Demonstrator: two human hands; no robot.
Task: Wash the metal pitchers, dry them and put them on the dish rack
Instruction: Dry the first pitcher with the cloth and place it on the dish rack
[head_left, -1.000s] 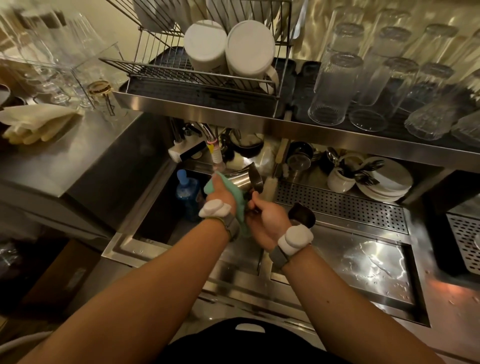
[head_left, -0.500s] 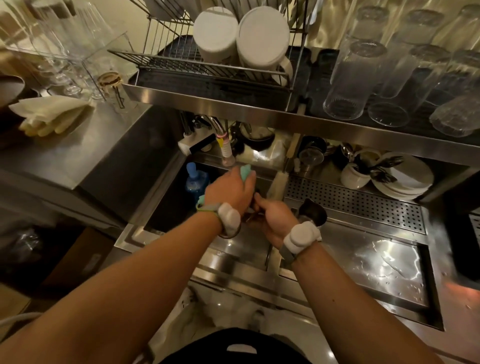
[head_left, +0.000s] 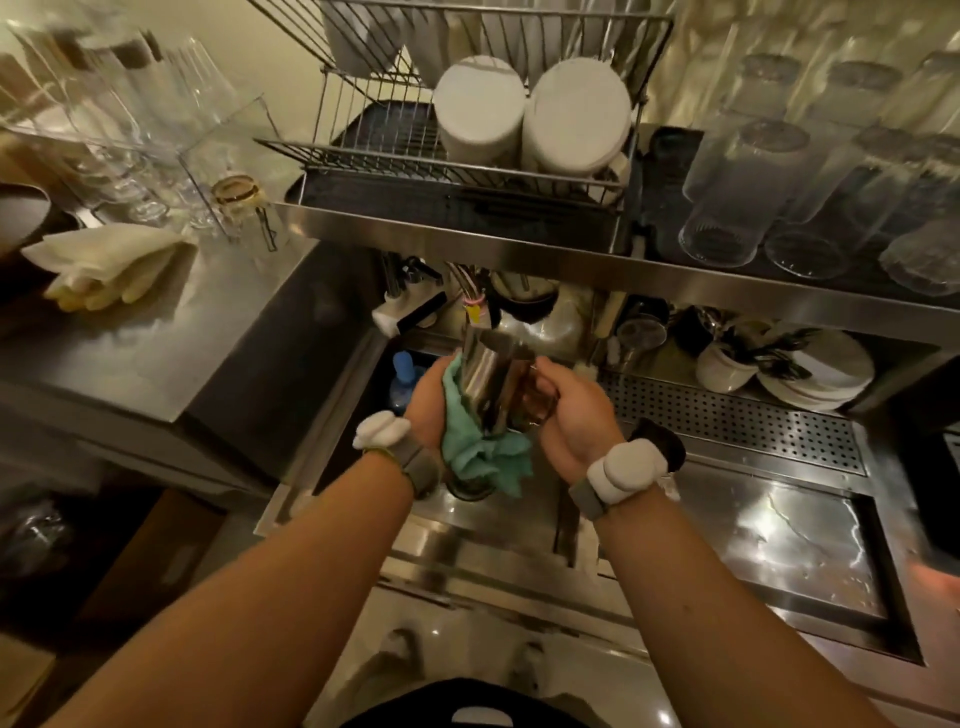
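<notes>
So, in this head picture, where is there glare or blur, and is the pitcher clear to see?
Head view: warm, dim light; strong glare on the wet steel counter; the glasses at upper right are smeared by blur; wide-angle bending at the edges; the pitcher is fairly sharp, with reflections.

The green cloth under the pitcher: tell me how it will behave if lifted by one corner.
The green cloth is probably floppy: it bunches in folds and hangs below the left hand. It likely weighs little for its size, though it may be damp and cling, since it is pressed against the metal pitcher above the sink. It should not roll or break.
</notes>
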